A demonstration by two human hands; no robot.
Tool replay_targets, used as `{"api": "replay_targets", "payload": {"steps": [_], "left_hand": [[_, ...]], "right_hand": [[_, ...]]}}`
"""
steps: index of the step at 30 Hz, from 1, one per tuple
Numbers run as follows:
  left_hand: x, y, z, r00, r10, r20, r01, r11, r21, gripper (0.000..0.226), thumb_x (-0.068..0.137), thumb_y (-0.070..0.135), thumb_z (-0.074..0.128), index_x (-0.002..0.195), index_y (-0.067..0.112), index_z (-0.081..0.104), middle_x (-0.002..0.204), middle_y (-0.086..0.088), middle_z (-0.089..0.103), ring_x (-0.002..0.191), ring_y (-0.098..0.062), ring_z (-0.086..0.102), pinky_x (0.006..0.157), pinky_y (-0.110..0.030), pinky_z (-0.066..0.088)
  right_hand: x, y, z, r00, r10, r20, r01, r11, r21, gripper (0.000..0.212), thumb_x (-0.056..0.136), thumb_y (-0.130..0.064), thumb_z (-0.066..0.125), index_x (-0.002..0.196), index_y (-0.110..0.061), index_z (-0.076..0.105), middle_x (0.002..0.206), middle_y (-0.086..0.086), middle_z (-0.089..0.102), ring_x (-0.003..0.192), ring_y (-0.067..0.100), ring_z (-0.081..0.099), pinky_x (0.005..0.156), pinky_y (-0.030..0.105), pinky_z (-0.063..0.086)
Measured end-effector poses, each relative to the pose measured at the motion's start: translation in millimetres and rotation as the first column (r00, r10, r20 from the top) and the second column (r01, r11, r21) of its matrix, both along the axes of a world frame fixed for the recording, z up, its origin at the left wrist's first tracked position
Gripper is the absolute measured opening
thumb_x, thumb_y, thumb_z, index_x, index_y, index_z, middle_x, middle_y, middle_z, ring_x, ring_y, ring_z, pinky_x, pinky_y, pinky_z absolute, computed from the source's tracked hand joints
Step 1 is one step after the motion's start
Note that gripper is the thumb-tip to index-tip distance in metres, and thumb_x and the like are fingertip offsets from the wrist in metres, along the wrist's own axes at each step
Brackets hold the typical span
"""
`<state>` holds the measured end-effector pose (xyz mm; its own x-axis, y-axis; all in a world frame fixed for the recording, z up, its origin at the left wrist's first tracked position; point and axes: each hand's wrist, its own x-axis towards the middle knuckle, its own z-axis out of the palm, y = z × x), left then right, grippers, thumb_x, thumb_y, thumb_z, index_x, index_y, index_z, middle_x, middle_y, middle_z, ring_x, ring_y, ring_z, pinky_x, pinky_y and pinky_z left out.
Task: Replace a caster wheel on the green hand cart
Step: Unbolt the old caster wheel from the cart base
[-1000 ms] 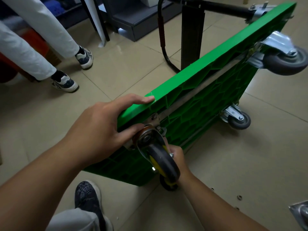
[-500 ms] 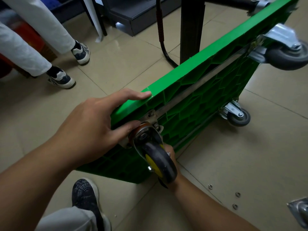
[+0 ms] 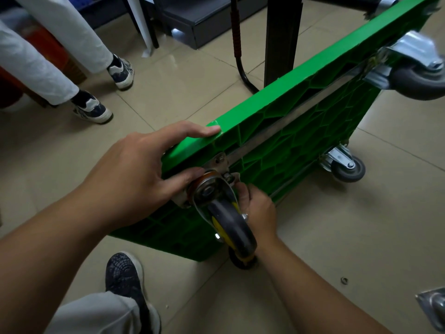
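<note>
The green hand cart [image 3: 301, 131] stands on its side on the tiled floor, ribbed underside facing me. At its near corner a caster [image 3: 231, 222] with a dark tyre and yellow hub sits against the underside on a metal mounting plate. My left hand [image 3: 134, 169] grips the cart's top edge, fingers over the rim and thumb pressed against the plate. My right hand [image 3: 257, 210] is tucked behind the caster, fingertips curled at a fastener on the plate's right corner; what they pinch is mostly hidden.
Two grey casters [image 3: 419, 80] [image 3: 346, 167] are fixed further along the cart. A loose caster [image 3: 433, 307] and a washer [image 3: 344, 280] lie on the floor at right. Another person's feet [image 3: 94, 109] stand at left. A black post [image 3: 281, 37] rises behind the cart.
My right hand has risen from beneath the wheel to the plate's right corner. My left hand keeps its hold on the cart edge.
</note>
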<state>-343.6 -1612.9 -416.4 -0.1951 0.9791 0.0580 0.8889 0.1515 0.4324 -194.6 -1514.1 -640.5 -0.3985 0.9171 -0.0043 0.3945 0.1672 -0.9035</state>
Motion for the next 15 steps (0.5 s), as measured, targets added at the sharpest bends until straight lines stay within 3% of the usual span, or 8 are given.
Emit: {"api": "replay_targets", "payload": {"steps": [2,5,8,12,14,15], "left_hand": [[0,0,0,1.0,0.003,0.003,-0.003,1.0,0.006,0.06,0.081,0.074,0.055,0.14,0.065,0.046,0.101,-0.006,0.076,0.087,-0.031,0.073,0.075,-0.052,0.059],[-1,1,0,1.0,0.002,0.01,-0.002,1.0,0.014,0.06,0.082,0.075,0.056,0.14,0.066,0.046,0.1,-0.008,0.076,0.086,-0.033,0.073,0.074,-0.053,0.059],[-2,2,-1,1.0,0.0,0.006,0.0,1.0,0.018,0.056,0.087,0.069,0.063,0.14,0.066,0.046,0.102,-0.007,0.076,0.084,-0.032,0.073,0.074,-0.053,0.059],[0,1,0,1.0,0.003,0.019,-0.003,1.0,0.008,0.061,0.082,0.063,0.065,0.14,0.066,0.045,0.103,-0.005,0.076,0.083,-0.03,0.073,0.073,-0.052,0.059],[0,1,0,1.0,0.002,0.025,-0.002,1.0,0.011,0.061,0.082,0.062,0.066,0.14,0.065,0.046,0.107,-0.001,0.076,0.087,-0.03,0.073,0.076,-0.052,0.059],[0,1,0,1.0,0.002,0.025,-0.002,1.0,0.014,0.061,0.082,0.061,0.066,0.14,0.065,0.047,0.11,0.001,0.075,0.089,-0.03,0.073,0.077,-0.052,0.059]], "right_hand": [[15,21,15,0.993,-0.01,0.114,-0.023,0.957,0.29,0.083,0.086,-0.087,0.01,0.068,-0.015,0.048,0.067,0.006,0.054,0.067,0.031,0.053,0.057,0.036,0.038],[34,47,35,0.975,0.0,0.223,-0.121,0.84,0.53,0.072,0.092,-0.079,0.023,0.062,-0.018,0.047,0.061,0.003,0.052,0.06,0.025,0.051,0.058,0.033,0.037],[50,76,69,0.955,-0.018,0.297,-0.212,0.658,0.723,0.07,0.093,-0.077,0.031,0.06,-0.018,0.051,0.059,0.0,0.05,0.058,0.019,0.045,0.06,0.031,0.032],[56,105,127,0.964,-0.061,0.258,-0.19,0.518,0.834,0.067,0.092,-0.077,0.041,0.062,-0.017,0.051,0.061,-0.001,0.046,0.06,0.018,0.04,0.063,0.033,0.028],[60,107,142,0.973,-0.053,0.224,-0.167,0.509,0.845,0.065,0.093,-0.074,0.043,0.061,-0.017,0.049,0.06,0.0,0.044,0.06,0.019,0.038,0.063,0.032,0.026],[63,106,142,0.977,-0.027,0.211,-0.162,0.55,0.82,0.065,0.093,-0.073,0.043,0.061,-0.017,0.048,0.06,-0.001,0.043,0.06,0.019,0.038,0.062,0.031,0.024]]}}
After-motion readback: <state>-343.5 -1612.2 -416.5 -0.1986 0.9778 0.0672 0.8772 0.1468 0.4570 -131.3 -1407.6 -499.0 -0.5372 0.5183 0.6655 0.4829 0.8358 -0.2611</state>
